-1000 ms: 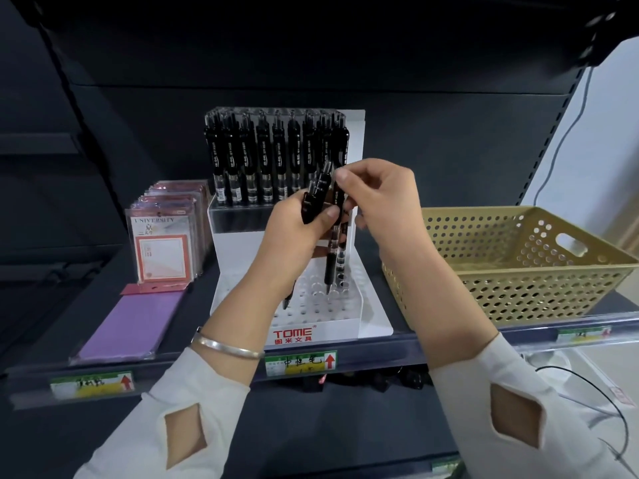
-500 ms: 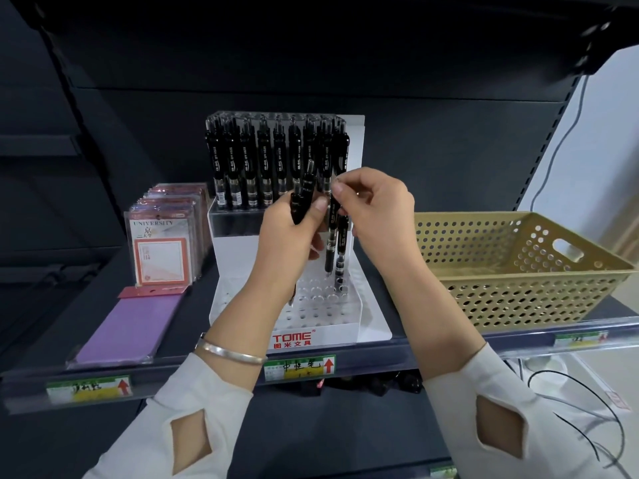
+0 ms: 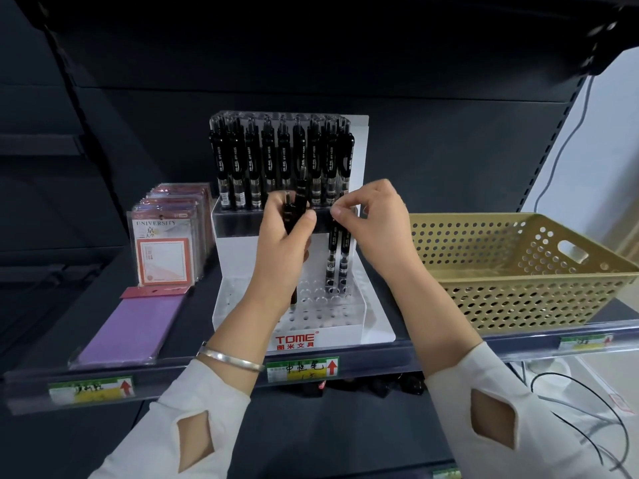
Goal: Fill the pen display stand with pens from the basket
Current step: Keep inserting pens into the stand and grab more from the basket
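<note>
At centre frame the left grip (image 3: 287, 243) is curled round a bundle of black pens (image 3: 294, 209), held upright in front of the white pen display stand (image 3: 359, 157), whose upper tier carries a back row of pens (image 3: 269, 160). Just to its right, the right grip (image 3: 375, 223) pinches with thumb and forefinger the top of a pen (image 3: 332, 257) standing in the lower tier, with a second standing pen (image 3: 344, 257) just beside it. The tan perforated basket (image 3: 518, 281) sits on the shelf (image 3: 380, 361) at the right of the frame, beside the stand.
</note>
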A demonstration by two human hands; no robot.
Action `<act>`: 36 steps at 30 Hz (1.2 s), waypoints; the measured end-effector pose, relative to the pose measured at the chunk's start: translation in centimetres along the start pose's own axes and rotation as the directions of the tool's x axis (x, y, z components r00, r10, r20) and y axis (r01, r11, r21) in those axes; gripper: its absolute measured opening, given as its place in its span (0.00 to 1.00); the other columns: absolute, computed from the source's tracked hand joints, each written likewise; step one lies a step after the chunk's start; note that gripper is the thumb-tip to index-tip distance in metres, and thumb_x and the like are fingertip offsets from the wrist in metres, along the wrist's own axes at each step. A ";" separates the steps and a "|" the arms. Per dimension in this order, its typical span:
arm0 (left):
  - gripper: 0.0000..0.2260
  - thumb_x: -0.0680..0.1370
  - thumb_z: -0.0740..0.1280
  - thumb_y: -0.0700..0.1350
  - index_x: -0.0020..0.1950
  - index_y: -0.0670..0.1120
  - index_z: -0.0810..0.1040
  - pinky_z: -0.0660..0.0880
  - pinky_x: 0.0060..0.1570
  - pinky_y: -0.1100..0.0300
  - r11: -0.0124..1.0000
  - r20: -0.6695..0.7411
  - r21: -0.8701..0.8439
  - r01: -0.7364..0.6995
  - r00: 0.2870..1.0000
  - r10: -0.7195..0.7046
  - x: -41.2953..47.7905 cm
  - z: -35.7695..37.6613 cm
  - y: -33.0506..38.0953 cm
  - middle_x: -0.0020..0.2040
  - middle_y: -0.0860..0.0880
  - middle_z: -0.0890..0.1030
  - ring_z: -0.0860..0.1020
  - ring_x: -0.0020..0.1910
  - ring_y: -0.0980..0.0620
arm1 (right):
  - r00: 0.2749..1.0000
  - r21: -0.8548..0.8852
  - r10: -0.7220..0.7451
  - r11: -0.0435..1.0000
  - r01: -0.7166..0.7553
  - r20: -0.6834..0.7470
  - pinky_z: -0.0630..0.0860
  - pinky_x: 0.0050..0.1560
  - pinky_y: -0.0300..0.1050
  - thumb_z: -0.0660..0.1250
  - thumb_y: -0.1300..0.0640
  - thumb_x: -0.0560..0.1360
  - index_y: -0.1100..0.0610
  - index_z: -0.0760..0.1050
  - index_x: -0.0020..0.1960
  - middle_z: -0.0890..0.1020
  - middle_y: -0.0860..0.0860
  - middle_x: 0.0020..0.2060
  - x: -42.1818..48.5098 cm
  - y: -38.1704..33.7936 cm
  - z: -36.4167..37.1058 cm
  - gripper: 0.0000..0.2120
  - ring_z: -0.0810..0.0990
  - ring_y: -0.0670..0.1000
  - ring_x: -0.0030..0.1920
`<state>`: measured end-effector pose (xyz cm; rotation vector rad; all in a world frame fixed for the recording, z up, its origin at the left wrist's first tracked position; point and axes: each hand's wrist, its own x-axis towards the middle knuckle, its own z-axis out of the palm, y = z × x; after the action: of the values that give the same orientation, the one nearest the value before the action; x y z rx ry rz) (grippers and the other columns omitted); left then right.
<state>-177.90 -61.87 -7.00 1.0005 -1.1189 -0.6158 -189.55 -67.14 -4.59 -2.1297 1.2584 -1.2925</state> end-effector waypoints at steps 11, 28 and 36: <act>0.16 0.80 0.58 0.49 0.64 0.40 0.69 0.69 0.52 0.33 0.971 -0.064 0.218 -0.100 0.991 0.117 0.3 0.0 -0.7 0.54 0.31 0.74 0.71 0.54 0.29 | 0.996 -0.095 -0.048 0.994 0.055 0.070 0.60 0.46 0.37 0.67 0.55 0.76 0.54 0.79 0.45 0.69 0.46 0.47 0.1 0.3 0.2 0.04 0.69 0.52 0.56; 0.13 0.82 0.56 0.43 0.65 0.40 0.66 0.75 0.33 0.60 0.961 -0.017 0.193 -0.198 0.979 0.205 -0.2 -0.2 1.9 0.40 0.53 0.78 0.74 0.29 0.56 | 0.999 -0.014 -0.005 1.000 0.006 0.039 0.74 0.45 0.41 0.67 0.60 0.75 0.58 0.80 0.46 0.81 0.50 0.41 -0.6 0.4 -1.0 0.03 0.76 0.46 0.40; 0.09 0.81 0.57 0.43 0.61 0.46 0.67 0.75 0.35 0.58 0.937 0.038 0.206 -0.281 0.960 0.279 -1.0 0.7 2.9 0.39 0.56 0.79 0.74 0.29 0.57 | 0.997 -0.077 -0.072 0.995 0.069 -0.032 0.69 0.42 0.33 0.64 0.56 0.77 0.55 0.78 0.55 0.74 0.46 0.46 -0.7 -1.1 -1.7 0.09 0.72 0.40 0.38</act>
<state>-179.07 -59.93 -4.81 0.9934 -1.3255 -0.2758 -190.56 -65.72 -3.30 -2.2323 1.2761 -1.3358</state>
